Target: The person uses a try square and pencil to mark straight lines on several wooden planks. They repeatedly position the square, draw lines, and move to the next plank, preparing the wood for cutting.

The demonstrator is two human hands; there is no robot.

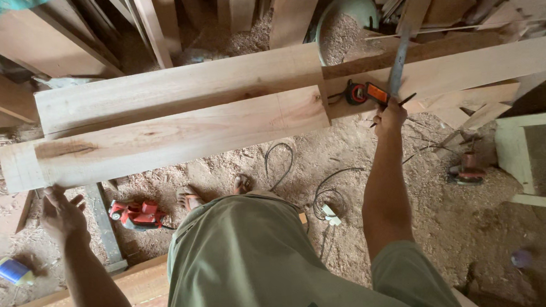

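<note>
Two long pale wooden planks lie side by side across the view, the near plank [158,138] in front of the far plank [174,90]. My left hand [60,211] is at the near plank's left end, fingers under its front edge. My right hand [389,116] is shut on the handle of a metal try square [400,60] whose blade stands up over a longer board [470,65] on the right. An orange and black tape measure [365,93] rests on that board beside my right hand.
Sawdust covers the floor. A red power tool [136,213] lies by my feet, with black cables [280,166] and a white plug [331,214] near it. Another tool [466,168] sits right. Stacked timber fills the back. A pale wooden frame [519,157] stands at right.
</note>
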